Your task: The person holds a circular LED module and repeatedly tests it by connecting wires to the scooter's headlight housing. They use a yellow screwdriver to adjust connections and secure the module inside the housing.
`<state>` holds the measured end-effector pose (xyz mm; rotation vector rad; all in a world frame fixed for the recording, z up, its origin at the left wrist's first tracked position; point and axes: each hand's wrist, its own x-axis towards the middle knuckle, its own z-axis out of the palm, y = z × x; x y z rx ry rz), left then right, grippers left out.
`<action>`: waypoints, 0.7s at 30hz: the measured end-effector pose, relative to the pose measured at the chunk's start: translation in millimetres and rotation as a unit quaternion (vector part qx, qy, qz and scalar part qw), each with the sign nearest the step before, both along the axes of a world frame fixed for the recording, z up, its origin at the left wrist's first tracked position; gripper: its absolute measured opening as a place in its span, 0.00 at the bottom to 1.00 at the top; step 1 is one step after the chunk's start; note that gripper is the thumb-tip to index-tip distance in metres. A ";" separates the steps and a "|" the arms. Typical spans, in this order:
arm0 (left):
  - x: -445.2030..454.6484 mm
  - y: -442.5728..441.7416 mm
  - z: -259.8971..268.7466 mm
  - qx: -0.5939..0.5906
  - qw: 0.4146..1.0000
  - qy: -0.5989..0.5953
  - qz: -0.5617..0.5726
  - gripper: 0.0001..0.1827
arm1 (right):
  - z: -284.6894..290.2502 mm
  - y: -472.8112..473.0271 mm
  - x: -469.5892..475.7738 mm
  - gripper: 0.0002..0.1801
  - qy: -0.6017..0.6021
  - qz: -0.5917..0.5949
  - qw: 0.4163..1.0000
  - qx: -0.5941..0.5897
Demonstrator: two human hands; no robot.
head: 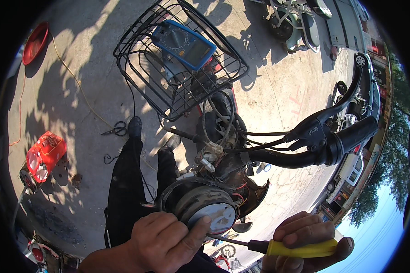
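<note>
My right hand [304, 242] grips the yellow handle of a screwdriver [302, 248] at the lower right. Its shaft points left, and the tip is hidden by my left hand [167, 239] or lies at the rim of a round housing. The left index finger rests on the housing's pale, dirt-smudged disc [213, 216]; whether this hand also pinches something is hidden. Behind the housing, white wire connectors [208, 163] and loose cables crowd around a black handlebar [280, 158] with a brake lever [338, 105]. A blue multimeter [184, 44] lies on the black wire basket [177, 114].
Black-handled scissors [118, 129] lie on the concrete near a shoe. Farther left are a red bag [46, 155], a red basin [36, 42] and a yellowish cord [78, 82]. Parked scooters [297, 27] and vehicles stand at the right.
</note>
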<state>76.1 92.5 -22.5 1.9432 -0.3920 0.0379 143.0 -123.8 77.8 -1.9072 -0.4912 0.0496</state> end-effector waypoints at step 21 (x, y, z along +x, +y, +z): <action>11.1 -5.5 20.4 0.144 0.990 0.004 0.005 0.48 | -5.8 -24.5 -7.8 0.42 -0.107 -0.125 0.986 -0.015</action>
